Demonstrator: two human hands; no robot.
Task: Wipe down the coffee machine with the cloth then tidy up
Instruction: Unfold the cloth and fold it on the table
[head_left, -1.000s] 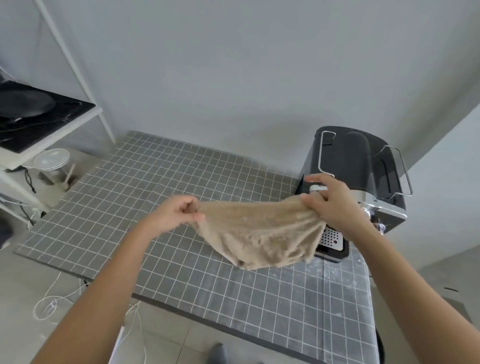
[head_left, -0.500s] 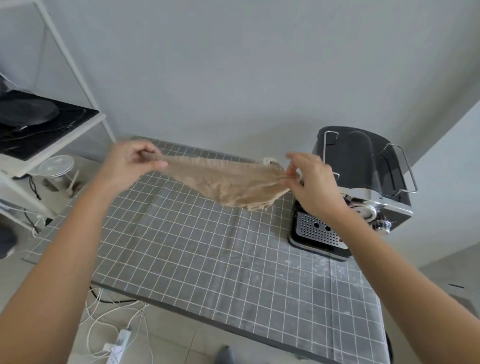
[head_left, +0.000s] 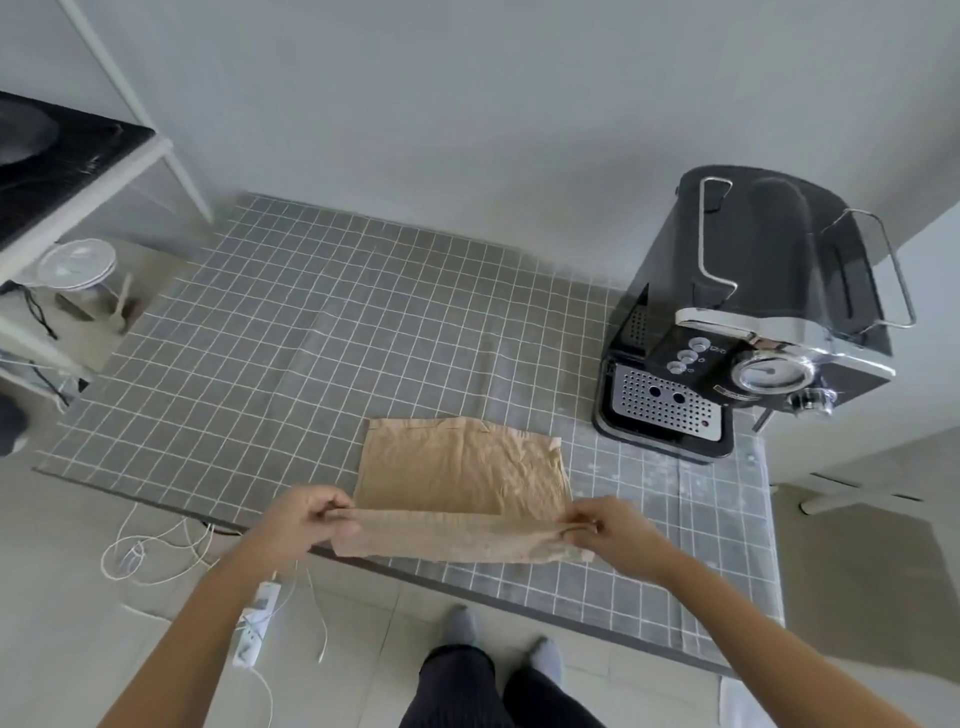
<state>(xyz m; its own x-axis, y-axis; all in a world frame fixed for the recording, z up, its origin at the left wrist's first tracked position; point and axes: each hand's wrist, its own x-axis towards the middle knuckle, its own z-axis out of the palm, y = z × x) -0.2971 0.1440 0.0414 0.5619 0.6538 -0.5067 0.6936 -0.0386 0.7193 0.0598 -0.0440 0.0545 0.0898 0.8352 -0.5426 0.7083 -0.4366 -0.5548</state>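
A beige cloth (head_left: 462, 467) lies spread on the grey gridded table (head_left: 260, 338), near its front edge. Its near edge is lifted off the table and hangs as a strip between my hands. My left hand (head_left: 306, 519) pinches the near left corner and my right hand (head_left: 602, 527) pinches the near right corner. The black and chrome coffee machine (head_left: 748, 312) stands at the back right of the table, apart from the cloth, its perforated drip tray (head_left: 665, 405) facing me.
A white shelf frame (head_left: 93, 171) with a black top stands at the left, with a clear lidded jar (head_left: 78, 265) below it. A power strip (head_left: 254, 618) and white cables lie on the floor by the table's front. My feet (head_left: 498, 644) are under the front edge.
The cloth was held stretched in the air between both hands. It has come down and now lies flat on the table, with both hands lower and nearer me, still holding its near corners.
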